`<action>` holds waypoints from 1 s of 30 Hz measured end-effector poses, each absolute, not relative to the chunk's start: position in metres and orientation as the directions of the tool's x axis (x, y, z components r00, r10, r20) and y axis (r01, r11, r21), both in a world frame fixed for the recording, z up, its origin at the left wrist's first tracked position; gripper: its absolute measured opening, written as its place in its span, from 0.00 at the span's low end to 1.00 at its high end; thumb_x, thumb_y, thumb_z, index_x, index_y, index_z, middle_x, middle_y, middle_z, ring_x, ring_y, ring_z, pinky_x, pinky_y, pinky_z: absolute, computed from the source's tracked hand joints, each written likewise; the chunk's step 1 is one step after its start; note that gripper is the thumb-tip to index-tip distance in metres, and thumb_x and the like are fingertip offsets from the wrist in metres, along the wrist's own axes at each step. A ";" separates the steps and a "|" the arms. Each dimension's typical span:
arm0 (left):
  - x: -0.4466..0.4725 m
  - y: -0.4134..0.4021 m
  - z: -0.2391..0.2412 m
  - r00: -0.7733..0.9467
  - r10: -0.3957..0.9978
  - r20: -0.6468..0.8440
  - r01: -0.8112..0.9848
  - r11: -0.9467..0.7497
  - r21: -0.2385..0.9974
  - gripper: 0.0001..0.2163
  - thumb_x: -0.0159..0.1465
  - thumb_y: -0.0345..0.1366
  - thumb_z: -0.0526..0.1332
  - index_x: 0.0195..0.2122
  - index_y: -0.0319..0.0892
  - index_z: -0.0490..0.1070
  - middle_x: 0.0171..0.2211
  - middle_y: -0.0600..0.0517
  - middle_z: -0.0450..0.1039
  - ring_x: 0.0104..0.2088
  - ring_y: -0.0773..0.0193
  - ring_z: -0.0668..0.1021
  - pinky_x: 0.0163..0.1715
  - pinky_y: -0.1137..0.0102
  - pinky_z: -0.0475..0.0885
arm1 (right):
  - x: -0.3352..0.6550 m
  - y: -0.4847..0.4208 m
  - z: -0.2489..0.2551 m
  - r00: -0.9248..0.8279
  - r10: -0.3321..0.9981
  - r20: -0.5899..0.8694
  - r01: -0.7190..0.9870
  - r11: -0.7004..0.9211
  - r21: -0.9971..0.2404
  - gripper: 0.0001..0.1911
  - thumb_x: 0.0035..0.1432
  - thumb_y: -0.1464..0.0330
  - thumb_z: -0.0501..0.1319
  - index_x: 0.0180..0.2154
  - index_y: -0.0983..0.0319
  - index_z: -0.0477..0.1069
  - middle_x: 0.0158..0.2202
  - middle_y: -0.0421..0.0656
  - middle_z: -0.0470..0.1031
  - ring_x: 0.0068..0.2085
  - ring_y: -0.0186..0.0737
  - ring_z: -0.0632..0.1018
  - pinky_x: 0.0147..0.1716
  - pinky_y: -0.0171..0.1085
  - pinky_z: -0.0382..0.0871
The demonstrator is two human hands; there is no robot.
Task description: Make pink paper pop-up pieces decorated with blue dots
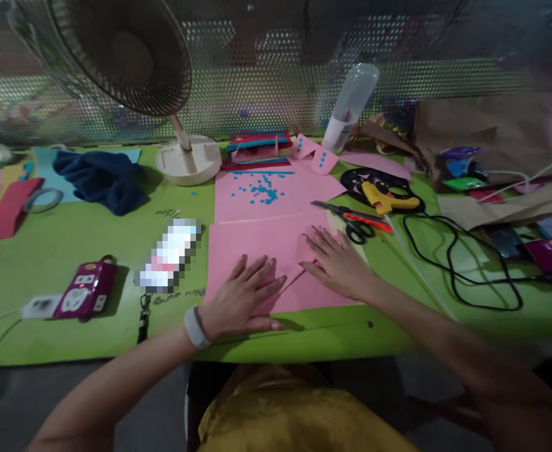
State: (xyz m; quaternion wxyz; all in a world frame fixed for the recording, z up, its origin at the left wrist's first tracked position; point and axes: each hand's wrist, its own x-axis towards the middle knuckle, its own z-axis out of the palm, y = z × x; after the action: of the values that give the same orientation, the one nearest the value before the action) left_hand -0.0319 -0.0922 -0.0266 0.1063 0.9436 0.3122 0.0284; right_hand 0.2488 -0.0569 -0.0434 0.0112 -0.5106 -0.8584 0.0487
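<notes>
A pink sheet of paper (pixel 257 238) lies on the green table in front of me. My left hand (pixel 243 292) rests palm down on its left half, fingers spread, a grey band round the wrist. On the right half my right hand (pixel 335 260) also lies flat with fingers apart. Between the two hands a thin pinkish strip or stick (pixel 295 278) runs slantwise; I cannot tell which. Behind this sheet, another pink sheet (pixel 231 204) bears many small blue paper bits (pixel 264 189). Black-handled scissors (pixel 359 232) and an orange cutter (pixel 372 222) lie beyond my right hand.
A yellow glue gun (pixel 389 199) with a black cord sits at the right. A fan (pixel 189 160) and a squeeze bottle (pixel 351 110) stand at the back. Leftward are a phone (pixel 170 254), a purple power strip (pixel 85 289) and a dark blue cloth (pixel 101 176).
</notes>
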 end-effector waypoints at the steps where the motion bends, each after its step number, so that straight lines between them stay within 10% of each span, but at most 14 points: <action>1: -0.032 -0.092 -0.026 0.803 0.596 -0.020 0.585 -0.781 0.219 0.41 0.61 0.68 0.47 0.69 0.48 0.54 0.70 0.42 0.49 0.71 0.46 0.51 0.67 0.44 0.41 | 0.245 -0.058 -0.042 -0.465 0.885 -0.032 0.882 0.461 -0.095 0.39 0.68 0.48 0.37 0.70 0.66 0.47 0.71 0.56 0.46 0.71 0.56 0.49 0.67 0.63 0.40; 21: -0.006 -0.078 -0.003 0.813 0.582 0.014 0.573 -0.804 0.159 0.41 0.62 0.68 0.41 0.63 0.41 0.65 0.60 0.39 0.68 0.62 0.47 0.68 0.66 0.49 0.49 | 0.260 -0.042 -0.062 -0.386 0.920 -0.063 0.921 0.381 -0.076 0.32 0.70 0.57 0.37 0.71 0.62 0.43 0.73 0.48 0.37 0.72 0.50 0.41 0.69 0.55 0.38; 30: 0.013 -0.090 -0.025 0.827 0.563 -0.004 0.553 -0.810 0.196 0.46 0.61 0.69 0.42 0.69 0.38 0.51 0.70 0.37 0.49 0.70 0.45 0.54 0.67 0.46 0.41 | 0.259 -0.043 -0.061 -0.378 0.924 -0.058 0.924 0.374 -0.076 0.33 0.70 0.57 0.36 0.71 0.62 0.44 0.73 0.49 0.38 0.72 0.51 0.43 0.68 0.57 0.39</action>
State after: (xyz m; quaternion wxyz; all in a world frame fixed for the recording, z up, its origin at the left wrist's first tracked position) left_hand 0.0126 -0.0900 -0.0255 0.0948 0.9509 0.2932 0.0271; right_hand 0.2586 -0.0428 -0.0610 -0.0028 -0.5575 -0.8288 0.0479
